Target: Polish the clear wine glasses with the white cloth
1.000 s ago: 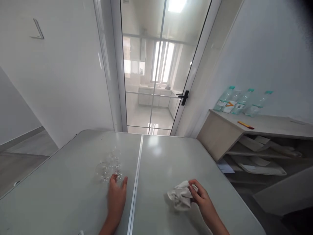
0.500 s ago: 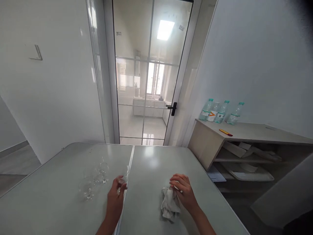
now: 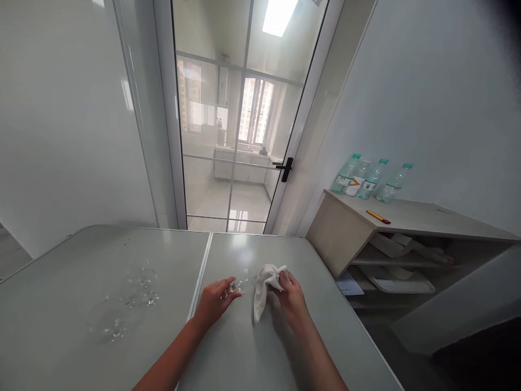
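My left hand (image 3: 215,300) pinches a small clear glass vessel (image 3: 246,281) by its near end, just right of the table's seam. Its rounded bowl points toward the cloth; the exact shape is hard to make out. A white cloth (image 3: 265,282) hangs in folds from my right hand (image 3: 293,301), whose fingers grip its upper right part. Cloth and bowl are very close together; whether they touch I cannot tell. On the left half of the table are more transparent glass pieces (image 3: 143,285), with another (image 3: 112,326) nearer me, their outlines faint.
The pale table (image 3: 228,353) ends just before a glazed door (image 3: 228,190) with a black handle (image 3: 287,169). At the right, a wooden shelf unit (image 3: 345,233) bears several plastic bottles (image 3: 369,182) and a yellow-and-red cutter-like tool (image 3: 377,216). A tray (image 3: 402,287) lies inside it.
My right hand has picked the cloth up off the table and brought it left. My left hand has carried the glass vessel rightward across the seam, close to the cloth. The view has shifted somewhat.
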`<act>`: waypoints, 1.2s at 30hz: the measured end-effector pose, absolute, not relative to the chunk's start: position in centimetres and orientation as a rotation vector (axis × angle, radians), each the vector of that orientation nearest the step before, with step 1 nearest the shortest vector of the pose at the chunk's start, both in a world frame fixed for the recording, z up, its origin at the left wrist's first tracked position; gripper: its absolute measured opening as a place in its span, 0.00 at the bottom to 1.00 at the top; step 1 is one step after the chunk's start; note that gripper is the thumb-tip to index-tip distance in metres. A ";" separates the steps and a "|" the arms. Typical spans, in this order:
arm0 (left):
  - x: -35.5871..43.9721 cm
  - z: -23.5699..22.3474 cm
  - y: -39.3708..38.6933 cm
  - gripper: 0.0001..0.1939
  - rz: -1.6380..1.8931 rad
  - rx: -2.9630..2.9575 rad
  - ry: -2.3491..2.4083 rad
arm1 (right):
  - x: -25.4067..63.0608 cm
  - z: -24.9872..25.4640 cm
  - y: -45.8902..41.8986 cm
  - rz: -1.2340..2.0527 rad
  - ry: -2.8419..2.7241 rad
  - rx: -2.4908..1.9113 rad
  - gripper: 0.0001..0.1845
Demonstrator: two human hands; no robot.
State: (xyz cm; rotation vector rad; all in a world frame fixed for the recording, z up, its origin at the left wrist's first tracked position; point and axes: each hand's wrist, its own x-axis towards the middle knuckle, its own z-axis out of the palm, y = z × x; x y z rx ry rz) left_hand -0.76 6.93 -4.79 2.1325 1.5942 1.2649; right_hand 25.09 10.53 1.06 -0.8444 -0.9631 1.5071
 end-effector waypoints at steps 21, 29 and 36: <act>1.2 -4.9 6.0 0.16 1.305 2.420 1.295 | 25.3 3.0 11.0 1.354 -2.171 -0.629 0.49; 0.5 -4.3 6.4 0.15 1.372 2.351 1.194 | 24.2 0.5 8.9 1.390 -1.869 -0.590 0.38; -0.1 -3.2 6.2 0.26 1.210 2.940 1.351 | 23.8 1.1 9.6 1.804 -1.340 -0.690 0.30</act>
